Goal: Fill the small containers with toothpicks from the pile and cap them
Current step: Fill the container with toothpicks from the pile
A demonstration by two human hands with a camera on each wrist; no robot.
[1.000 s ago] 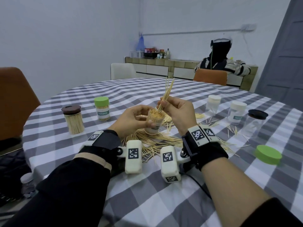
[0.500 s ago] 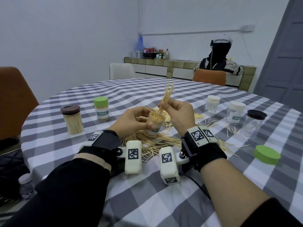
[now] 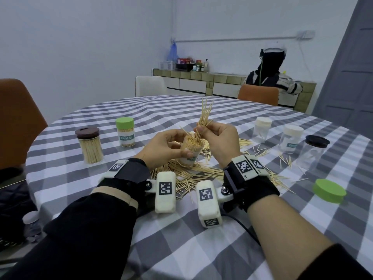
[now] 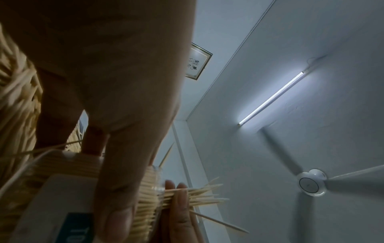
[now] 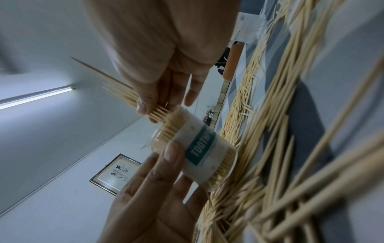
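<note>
Right hand (image 3: pixel 218 138) feeds a pinched bundle (image 3: pixel 204 120) of toothpicks into a nearly full jar (image 3: pixel 189 152), centre table.
Left hand (image 3: pixel 163 146) grips the jar above the pile (image 3: pixel 187 172); best ease sticks in parallel, jar upright.

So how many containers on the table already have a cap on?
5: brown-lidded glass jar and green-capped toothpick container at left; two white-capped clear containers and a black-lidded clear jar at right. None seems hidden.
</note>
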